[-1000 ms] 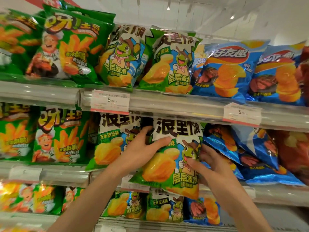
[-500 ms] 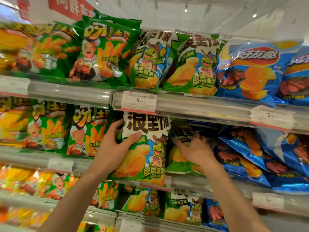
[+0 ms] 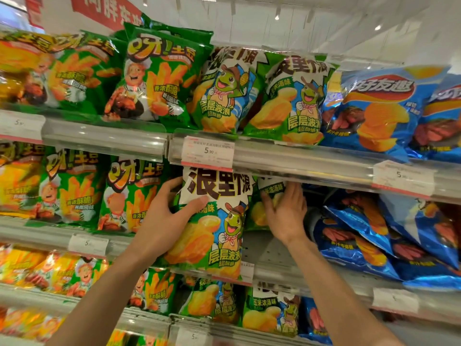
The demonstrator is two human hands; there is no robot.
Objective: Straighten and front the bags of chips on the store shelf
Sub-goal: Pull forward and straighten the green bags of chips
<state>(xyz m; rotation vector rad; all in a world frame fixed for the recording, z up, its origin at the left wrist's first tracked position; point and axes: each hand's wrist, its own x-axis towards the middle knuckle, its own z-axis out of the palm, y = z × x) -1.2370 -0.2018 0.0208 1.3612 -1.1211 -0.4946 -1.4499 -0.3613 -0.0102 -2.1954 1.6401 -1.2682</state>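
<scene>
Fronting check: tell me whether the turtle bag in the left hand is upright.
Upright: the turtle bag shows its lettering level, gripped by the left hand.

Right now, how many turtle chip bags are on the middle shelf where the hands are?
2 show. One stands at the shelf front, held by the left hand. The other sits further back, under the right hand. More may be hidden behind them.

Green turtle-print bag (image 3: 214, 221); blue, seemingly foil bags (image 3: 374, 236).
</scene>
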